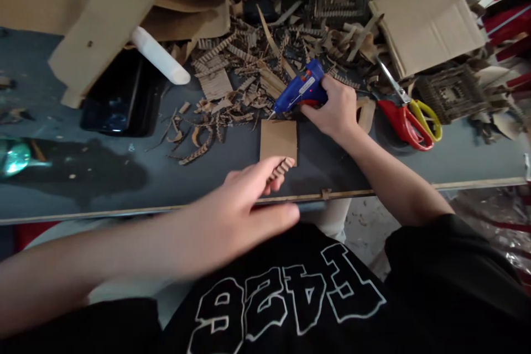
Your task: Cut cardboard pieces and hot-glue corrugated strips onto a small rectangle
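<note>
My right hand is wrapped round the handle of a blue hot glue gun. Its nozzle points down and left, at the top left corner of a small square of flat cardboard lying on the table. Just below that square is my left hand, slightly blurred. A short strip of corrugated cardboard is held in its fingers, while the thumb stands apart from them. The far part of the strip is hidden by the fingers.
Cardboard scraps pile up behind the glue gun. Red and yellow scissors lie to the right, near a woven cardboard piece and a cardboard sheet. A dark glossy object and a white stick are at left.
</note>
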Available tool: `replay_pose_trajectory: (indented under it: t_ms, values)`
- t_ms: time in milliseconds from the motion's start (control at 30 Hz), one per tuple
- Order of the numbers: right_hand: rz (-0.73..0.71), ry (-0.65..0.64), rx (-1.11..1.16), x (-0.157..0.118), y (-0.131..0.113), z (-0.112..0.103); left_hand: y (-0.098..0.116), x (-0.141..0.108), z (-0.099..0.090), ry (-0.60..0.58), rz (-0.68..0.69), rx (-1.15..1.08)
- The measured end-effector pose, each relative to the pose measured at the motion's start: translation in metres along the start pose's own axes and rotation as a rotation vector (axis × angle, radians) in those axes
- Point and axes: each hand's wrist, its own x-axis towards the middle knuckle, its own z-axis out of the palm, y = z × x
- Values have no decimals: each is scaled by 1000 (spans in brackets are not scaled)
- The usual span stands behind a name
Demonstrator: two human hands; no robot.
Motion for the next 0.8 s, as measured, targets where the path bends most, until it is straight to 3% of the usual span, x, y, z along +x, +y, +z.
replay_pose_trajectory:
  t_ms: [33,100,200,367,533,667,800]
  values:
    - [-6,6,7,0,1,0,-5,14,-7,-60,-32,-72]
    - [-20,10,19,0,5,0,-20,38,-18,-78,-78,26]
    - [-27,26,27,0,10,-1,-47,57,-23,-125,78,347]
    - [-40,54,15,2,11,0,-69,60,-7,-25,181,653]
    - [-81,66,5,3,12,6,-76,58,14,186,221,670]
    - [-95,69,-19,4,15,11,-81,57,17,366,273,680]
    - [-94,67,-43,6,15,13,-83,60,13,384,256,709]
